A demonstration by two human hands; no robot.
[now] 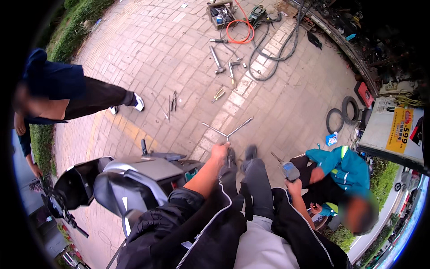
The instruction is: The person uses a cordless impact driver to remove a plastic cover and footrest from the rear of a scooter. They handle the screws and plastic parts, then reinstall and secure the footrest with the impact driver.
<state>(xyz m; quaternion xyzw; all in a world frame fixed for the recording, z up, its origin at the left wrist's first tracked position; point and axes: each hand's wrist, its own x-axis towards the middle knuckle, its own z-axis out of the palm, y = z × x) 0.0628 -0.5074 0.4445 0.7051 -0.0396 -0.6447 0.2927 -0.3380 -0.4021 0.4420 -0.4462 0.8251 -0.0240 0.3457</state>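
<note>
My left hand (219, 153) is closed around the stem of a metal Y-shaped socket wrench (229, 134), whose two upper arms spread out over the paving. It is beside the rear of a grey and black scooter (143, 172) on the left. In my right hand (294, 186) is a blue-grey boxy tool (290, 171) with a thin rod sticking out toward the upper left; its exact kind is unclear. Close by on the right, a person in a teal jacket (347, 166) crouches, with a hand near that tool.
Pliers (218, 95), a hammer (217, 60) and more hand tools lie on the brick paving ahead. Beyond them are a toolbox (221, 14), an orange hose (241, 41) and thick cables. Tyres (350, 110) and a white box (390, 130) stand right. Another person (76, 92) stands left.
</note>
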